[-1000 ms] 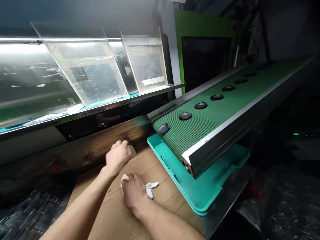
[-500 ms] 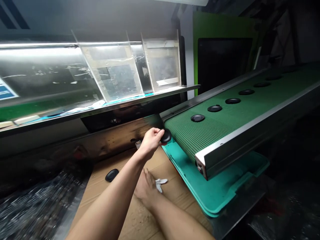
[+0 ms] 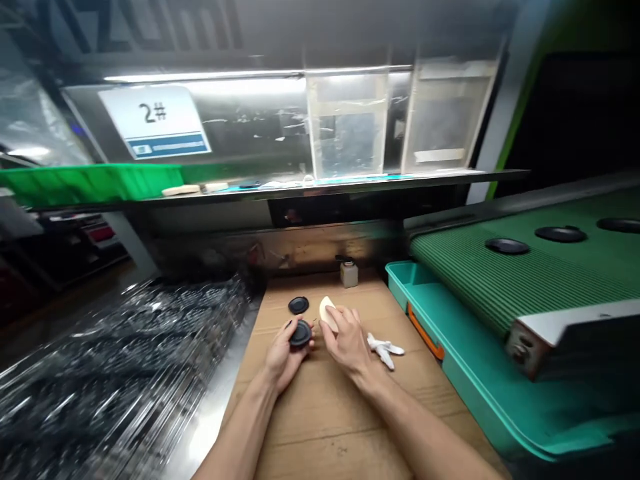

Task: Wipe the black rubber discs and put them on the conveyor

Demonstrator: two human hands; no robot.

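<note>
My left hand (image 3: 284,355) is closed round a small black round lid (image 3: 301,334), its dished face turned up. Close on its right, my right hand (image 3: 349,341) grips a cream-coloured, rounded flat pad (image 3: 327,311) between thumb and fingers. A narrow gap separates the pad from the lid. Beyond my left hand, another black lid (image 3: 299,305) rests on the cardboard sheet (image 3: 320,420). Crumpled white finger-like pieces (image 3: 385,350) lie to the right of my right hand.
Several black lids sit on the green conveyor belt (image 3: 465,280) at right. Beneath its end is a teal bin (image 3: 480,393) with an orange handle (image 3: 425,330). A small bottle (image 3: 349,273) stands at the cardboard's back. Clear plastic trays (image 3: 125,360) fill the left; a shelf (image 3: 340,188) runs across.
My left hand has brought the lid from the belt's end back over the cardboard. My right hand has risen from the cardboard and now holds the cream pad. The view has swung left.
</note>
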